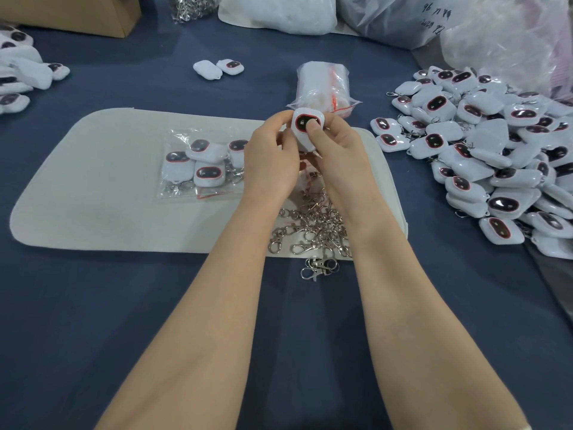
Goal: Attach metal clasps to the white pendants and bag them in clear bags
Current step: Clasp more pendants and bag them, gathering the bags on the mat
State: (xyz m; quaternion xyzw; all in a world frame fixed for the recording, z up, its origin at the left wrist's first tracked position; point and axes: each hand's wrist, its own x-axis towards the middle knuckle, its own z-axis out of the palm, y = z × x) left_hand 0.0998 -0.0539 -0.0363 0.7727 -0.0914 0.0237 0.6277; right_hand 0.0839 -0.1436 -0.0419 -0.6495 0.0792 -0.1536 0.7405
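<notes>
Both hands hold one white pendant (pixel 305 125) with a dark oval face above the white mat (pixel 102 193). My left hand (pixel 271 159) grips its left side with curled fingers. My right hand (pixel 333 153) pinches it, thumb pressed on the dark face. A pile of metal clasps (pixel 313 234) lies below the hands at the mat's near edge. A clear bag (pixel 198 169) with several pendants and clasps inside lies on the mat to the left. A pack of clear bags (pixel 325 85) stands just behind the hands.
A big heap of pendants (pixel 496 156) fills the right side of the blue table. More pendants (pixel 21 72) lie at far left, two loose pendants (pixel 218 68) at the back. A cardboard box (pixel 77 13), large plastic sacks (pixel 434 17) and more clasps (pixel 189 7) line the far edge.
</notes>
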